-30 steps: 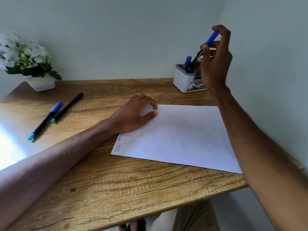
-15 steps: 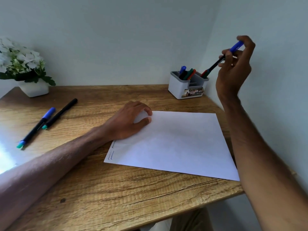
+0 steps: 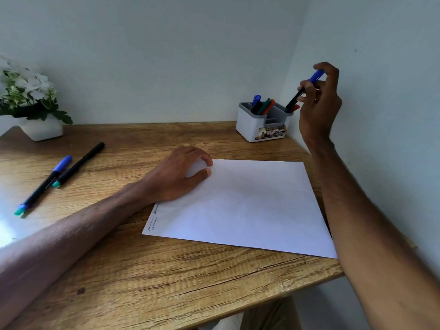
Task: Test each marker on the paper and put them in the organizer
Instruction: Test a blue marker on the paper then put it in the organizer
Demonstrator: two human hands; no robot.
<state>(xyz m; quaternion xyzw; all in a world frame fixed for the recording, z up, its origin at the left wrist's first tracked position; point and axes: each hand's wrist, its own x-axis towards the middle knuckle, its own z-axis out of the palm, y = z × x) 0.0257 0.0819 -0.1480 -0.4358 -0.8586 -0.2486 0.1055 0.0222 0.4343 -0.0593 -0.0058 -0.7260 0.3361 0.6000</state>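
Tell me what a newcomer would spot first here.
The right hand, raised at the far right, pinches a blue-capped marker by the white organizer in the back corner. The left hand rests on the white paper's far left corner, and a black marker and a second blue-capped marker lie on the table at the left.

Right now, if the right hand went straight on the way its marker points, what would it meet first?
Probably the organizer: the blue-capped marker in the right hand slants down towards its right compartment, where a red marker stands. Depth is hard to judge.
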